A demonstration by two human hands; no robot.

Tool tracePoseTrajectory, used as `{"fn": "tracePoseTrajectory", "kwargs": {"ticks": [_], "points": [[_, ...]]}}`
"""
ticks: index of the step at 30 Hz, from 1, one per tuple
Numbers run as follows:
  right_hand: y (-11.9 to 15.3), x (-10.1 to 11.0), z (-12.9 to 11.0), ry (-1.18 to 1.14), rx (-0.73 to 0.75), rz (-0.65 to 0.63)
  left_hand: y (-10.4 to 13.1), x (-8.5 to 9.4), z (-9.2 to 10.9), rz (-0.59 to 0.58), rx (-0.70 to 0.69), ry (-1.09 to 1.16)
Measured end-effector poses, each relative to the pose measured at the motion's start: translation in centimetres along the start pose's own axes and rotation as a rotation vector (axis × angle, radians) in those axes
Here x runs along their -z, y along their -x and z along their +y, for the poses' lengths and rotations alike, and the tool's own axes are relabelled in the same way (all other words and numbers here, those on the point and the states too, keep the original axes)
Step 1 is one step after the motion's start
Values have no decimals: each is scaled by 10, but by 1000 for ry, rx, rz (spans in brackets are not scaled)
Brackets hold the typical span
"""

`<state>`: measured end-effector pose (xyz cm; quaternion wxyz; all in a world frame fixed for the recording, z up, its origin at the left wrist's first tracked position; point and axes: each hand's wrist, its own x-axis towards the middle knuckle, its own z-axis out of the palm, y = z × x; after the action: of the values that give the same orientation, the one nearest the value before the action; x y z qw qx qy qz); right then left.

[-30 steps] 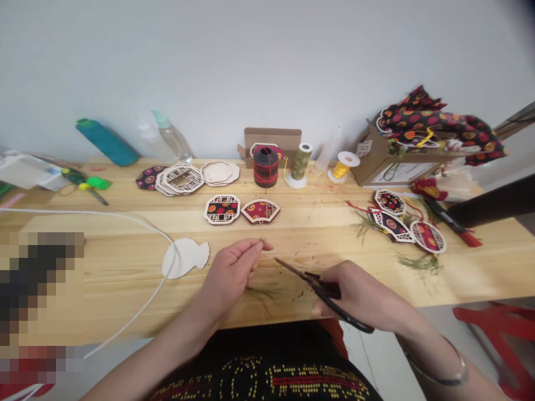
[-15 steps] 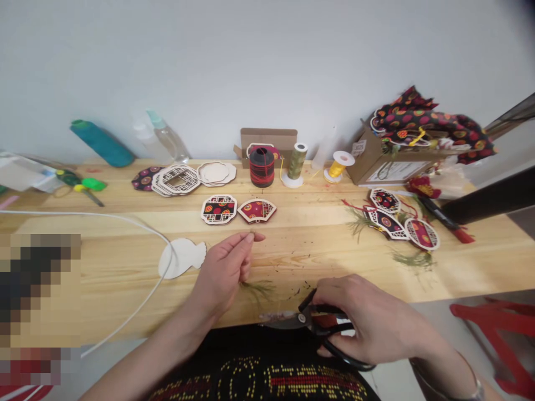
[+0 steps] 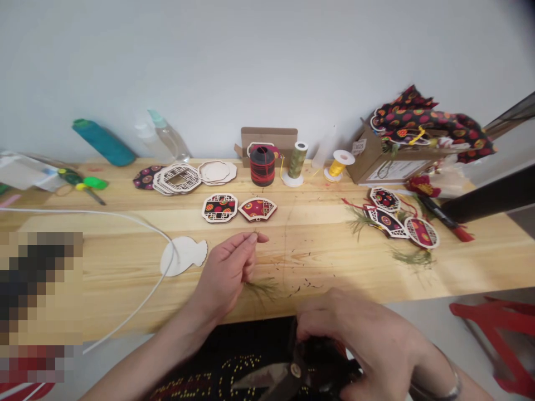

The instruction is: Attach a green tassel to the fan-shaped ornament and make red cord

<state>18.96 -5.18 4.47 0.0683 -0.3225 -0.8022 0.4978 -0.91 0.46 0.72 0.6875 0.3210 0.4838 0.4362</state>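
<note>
My left hand (image 3: 232, 262) is closed in a pinch over the table's front part, with green thread strands (image 3: 263, 288) hanging out below its fingers. My right hand (image 3: 355, 328) is wrapped round the handles of dark scissors (image 3: 295, 370), whose blades point left over my lap and are parted. Just beyond my left hand lie an octagonal patterned ornament (image 3: 219, 208) and a fan-shaped red one (image 3: 258, 209). A white gourd-shaped piece (image 3: 183, 256) rests left of my left hand. Dark thread scraps (image 3: 307, 286) are scattered between my hands.
Along the wall stand a black-red spool (image 3: 262, 167), a green spool (image 3: 298, 162), a yellow spool (image 3: 339, 165) and a fabric-filled box (image 3: 393, 161). Finished ornaments (image 3: 388, 221) lie right. A white cable (image 3: 144, 303) crosses the left side. Frames are stacked (image 3: 180, 178) at back left.
My right hand and the scissors have moved down toward my lap, and the scissors have turned and blurred a little. My left hand keeps its pinch in nearly the same place.
</note>
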Motion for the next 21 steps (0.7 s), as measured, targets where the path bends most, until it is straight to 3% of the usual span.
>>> {"fn": "tracePoseTrajectory", "kwargs": {"ticks": [3, 5, 7, 10, 13, 16, 21], "points": [[5, 5, -4, -1, -23, 41, 1, 0, 1, -10, 1, 5], [10, 12, 0, 27, -113, 150, 1, 1, 1, -15, 10, 7], [15, 19, 12, 138, -301, 340, 1, 3, 0, -15, 23, 7], [21, 28, 41, 450, -707, 637, 1, 4, -1, -23, 48, -10], [27, 33, 68, 637, -969, 699, 1, 4, -2, -66, 72, -26], [34, 34, 85, 723, -1018, 699, 1, 4, -4, -98, 103, -21], [39, 30, 90, 819, -859, 770, 0, 6, -5, -167, 142, 68]]}}
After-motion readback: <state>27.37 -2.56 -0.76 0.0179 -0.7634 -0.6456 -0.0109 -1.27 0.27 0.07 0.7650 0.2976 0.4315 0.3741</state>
